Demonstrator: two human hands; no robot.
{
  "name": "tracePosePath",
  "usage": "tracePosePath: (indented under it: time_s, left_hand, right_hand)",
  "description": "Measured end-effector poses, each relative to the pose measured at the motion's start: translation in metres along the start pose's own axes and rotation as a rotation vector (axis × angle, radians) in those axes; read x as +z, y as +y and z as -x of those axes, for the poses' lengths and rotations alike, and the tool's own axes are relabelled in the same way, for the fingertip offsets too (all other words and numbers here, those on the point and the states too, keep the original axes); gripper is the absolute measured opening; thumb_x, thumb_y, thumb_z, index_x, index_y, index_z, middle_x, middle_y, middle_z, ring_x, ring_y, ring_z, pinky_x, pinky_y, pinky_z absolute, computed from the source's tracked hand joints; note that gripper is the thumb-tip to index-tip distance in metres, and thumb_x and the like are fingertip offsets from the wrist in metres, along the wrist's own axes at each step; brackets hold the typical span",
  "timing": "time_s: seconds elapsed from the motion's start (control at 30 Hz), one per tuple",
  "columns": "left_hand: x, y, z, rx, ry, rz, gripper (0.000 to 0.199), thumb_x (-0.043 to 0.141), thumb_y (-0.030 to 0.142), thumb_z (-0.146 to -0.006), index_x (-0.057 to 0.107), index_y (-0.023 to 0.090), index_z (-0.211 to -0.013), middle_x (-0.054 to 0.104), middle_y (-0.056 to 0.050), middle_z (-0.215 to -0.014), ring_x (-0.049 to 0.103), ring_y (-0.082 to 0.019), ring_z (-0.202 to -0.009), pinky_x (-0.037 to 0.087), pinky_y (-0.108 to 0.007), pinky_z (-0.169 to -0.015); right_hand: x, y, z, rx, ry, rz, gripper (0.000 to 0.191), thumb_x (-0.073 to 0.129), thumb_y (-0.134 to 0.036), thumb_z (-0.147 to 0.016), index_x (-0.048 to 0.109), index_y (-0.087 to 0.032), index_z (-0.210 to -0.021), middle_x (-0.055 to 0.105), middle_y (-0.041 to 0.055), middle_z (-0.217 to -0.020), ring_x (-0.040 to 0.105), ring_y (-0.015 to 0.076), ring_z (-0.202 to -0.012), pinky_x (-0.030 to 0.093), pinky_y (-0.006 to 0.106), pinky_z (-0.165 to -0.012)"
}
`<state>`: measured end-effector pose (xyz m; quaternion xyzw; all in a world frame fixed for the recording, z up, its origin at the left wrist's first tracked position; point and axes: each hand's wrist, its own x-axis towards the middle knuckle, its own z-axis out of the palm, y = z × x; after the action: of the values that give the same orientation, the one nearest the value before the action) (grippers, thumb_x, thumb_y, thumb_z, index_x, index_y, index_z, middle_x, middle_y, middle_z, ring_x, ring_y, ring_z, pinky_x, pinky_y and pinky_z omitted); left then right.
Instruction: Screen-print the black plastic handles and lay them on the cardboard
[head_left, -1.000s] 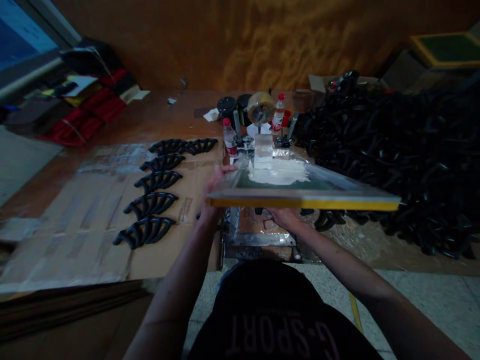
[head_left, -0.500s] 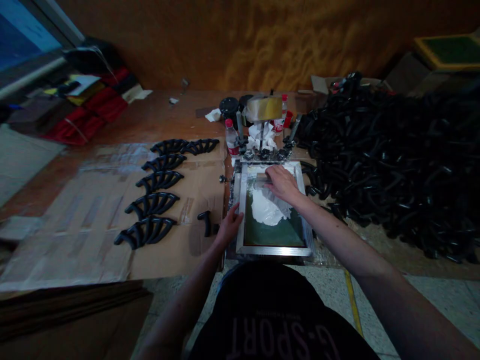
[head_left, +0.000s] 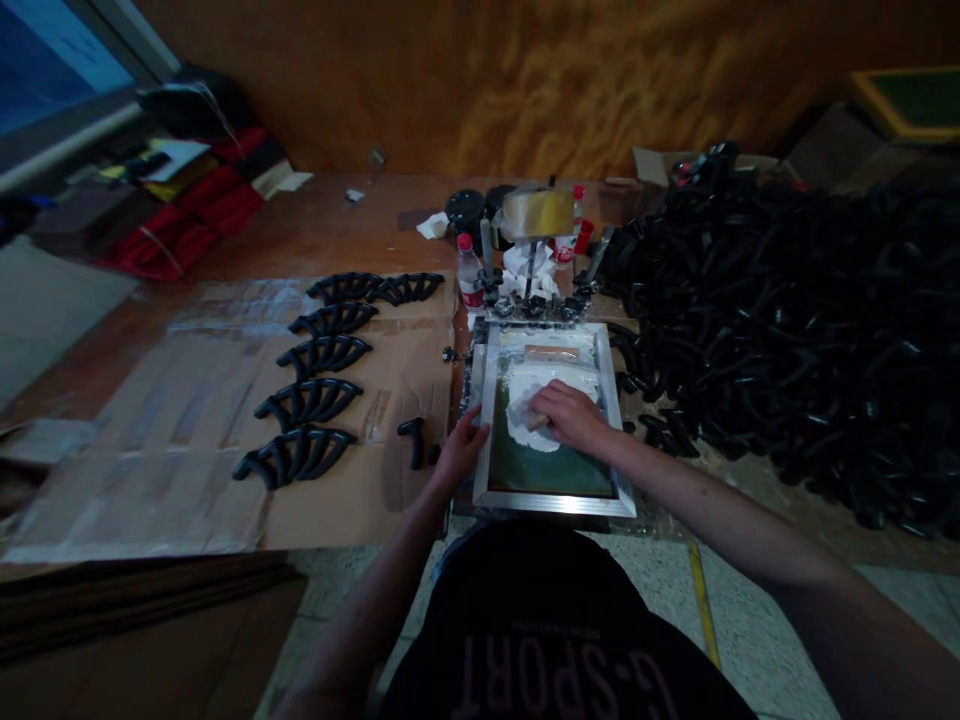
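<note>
Right hand [head_left: 568, 412] curled round scraper [head_left: 537, 421], paste [head_left: 574, 376] beneath; left hand [head_left: 460, 450] half-open against frame [head_left: 555, 502]; loose bracing could cause smears.

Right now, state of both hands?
Left hand: at the left edge of the frame; whether it grips cannot be told.
Right hand: closed on a tan tool, mostly hidden, at the white paste.

R hand [head_left: 568, 412] clenched, knuckles up; L hand [head_left: 460, 452] approx. half-curled.
</note>
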<state>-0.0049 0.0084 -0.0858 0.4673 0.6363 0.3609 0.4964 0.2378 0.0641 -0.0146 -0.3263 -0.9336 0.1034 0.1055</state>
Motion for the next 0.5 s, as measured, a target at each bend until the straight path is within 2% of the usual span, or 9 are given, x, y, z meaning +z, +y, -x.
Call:
tracePosePath:
  time_s: [0.1,0.2,0.3,0.37,0.43,0.5]
  left_hand:
    - [0.000,0.000,0.000,-0.004,-0.011,-0.019,0.065,0.061,0.042,-0.082,0.048,0.016,-0.141,0.058,0.002,-0.068,0.051,-0.012,-0.060,0.040,-0.023,-0.058]
    - [-0.001,0.002,0.000,-0.008,-0.026,-0.027,0.067,0.059,0.044,-0.083,0.046,0.015,-0.142,0.053,0.004,-0.065,0.046,-0.010,-0.056,0.037,-0.022,-0.054]
    - [-0.006,0.016,0.005,-0.014,-0.067,0.015,0.072,0.059,0.045,-0.083,0.039,0.016,-0.146,0.051,0.005,-0.063,0.044,-0.010,-0.053,0.034,-0.021,-0.050]
    - [-0.011,0.034,0.011,-0.009,-0.071,0.072,0.073,0.060,0.048,-0.083,0.039,0.018,-0.146,0.057,0.003,-0.068,0.050,-0.011,-0.057,0.038,-0.022,-0.053]
    - [-0.016,0.057,0.017,0.025,0.001,0.086,0.061,0.057,0.051,-0.085,0.053,0.019,-0.136,0.064,-0.001,-0.081,0.057,-0.014,-0.069,0.044,-0.023,-0.060]
    - [-0.020,0.082,0.020,0.083,0.097,0.082,0.050,0.049,0.056,-0.088,0.066,0.018,-0.116,0.066,-0.004,-0.093,0.059,-0.016,-0.079,0.047,-0.024,-0.067]
  right_hand:
    - [0.012,-0.003,0.011,-0.058,0.007,0.020,0.022,0.054,-0.007,-0.076,0.066,-0.016,-0.093,0.066,0.0089,-0.088,0.054,0.0229,-0.087,0.040,0.032,-0.075]
    - [0.007,0.001,0.005,-0.022,-0.007,-0.042,0.021,0.056,-0.014,-0.081,0.067,-0.019,-0.098,0.068,0.0062,-0.091,0.057,0.0213,-0.089,0.042,0.030,-0.079]
    - [-0.015,0.013,-0.026,0.175,0.059,-0.038,0.037,0.058,-0.028,-0.088,0.061,-0.023,-0.124,0.069,0.0064,-0.109,0.060,0.0214,-0.099,0.045,0.030,-0.083]
    - [-0.036,0.028,-0.045,0.320,0.122,-0.012,0.052,0.059,-0.037,-0.089,0.050,-0.026,-0.139,0.068,0.0065,-0.116,0.062,0.0231,-0.100,0.046,0.032,-0.082]
    - [-0.057,0.054,-0.047,0.434,0.228,-0.019,0.053,0.058,-0.040,-0.090,0.049,-0.028,-0.141,0.070,0.0060,-0.112,0.064,0.0233,-0.094,0.048,0.033,-0.080]
    - [-0.074,0.086,-0.031,0.557,0.403,-0.058,0.043,0.053,-0.037,-0.092,0.058,-0.023,-0.132,0.072,0.0062,-0.103,0.065,0.0214,-0.087,0.048,0.032,-0.078]
